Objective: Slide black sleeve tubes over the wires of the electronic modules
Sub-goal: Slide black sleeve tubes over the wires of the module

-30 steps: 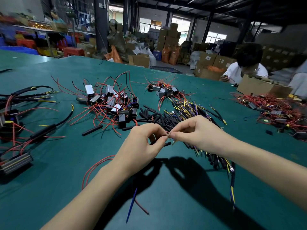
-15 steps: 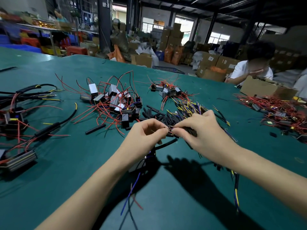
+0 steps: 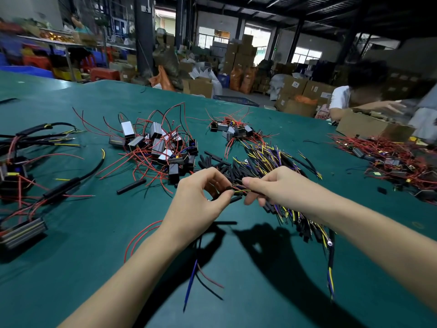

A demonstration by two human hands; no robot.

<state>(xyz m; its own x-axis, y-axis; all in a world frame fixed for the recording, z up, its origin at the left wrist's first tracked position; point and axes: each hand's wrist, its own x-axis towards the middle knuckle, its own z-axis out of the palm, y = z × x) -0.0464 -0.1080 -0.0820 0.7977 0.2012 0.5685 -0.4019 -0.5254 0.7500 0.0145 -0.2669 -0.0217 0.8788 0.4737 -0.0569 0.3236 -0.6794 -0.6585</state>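
Note:
My left hand (image 3: 201, 197) and my right hand (image 3: 276, 185) meet above the green table (image 3: 94, 245). The left thumb and forefinger pinch a short black sleeve tube (image 3: 230, 188). The right fingers pinch thin red and yellow wire ends (image 3: 241, 191) right at the tube's mouth. Blue, red and black wires (image 3: 194, 275) hang down below the left hand. Behind the hands lies a pile of loose black sleeve tubes (image 3: 220, 165). A heap of silver and black modules with red wires (image 3: 156, 147) lies further left.
Sleeved wire bundles with yellow and blue tips (image 3: 283, 159) lie under my right forearm. Finished harnesses (image 3: 26, 171) sit at the far left, another module pile (image 3: 234, 131) at the back, and a red-wire heap (image 3: 390, 159) at right. A person (image 3: 359, 91) works at a cardboard box (image 3: 369, 126).
Both hands have stayed together at the centre. The right fingers now hold the wire ends at the tube's opening, and the hanging wires have swung slightly lower.

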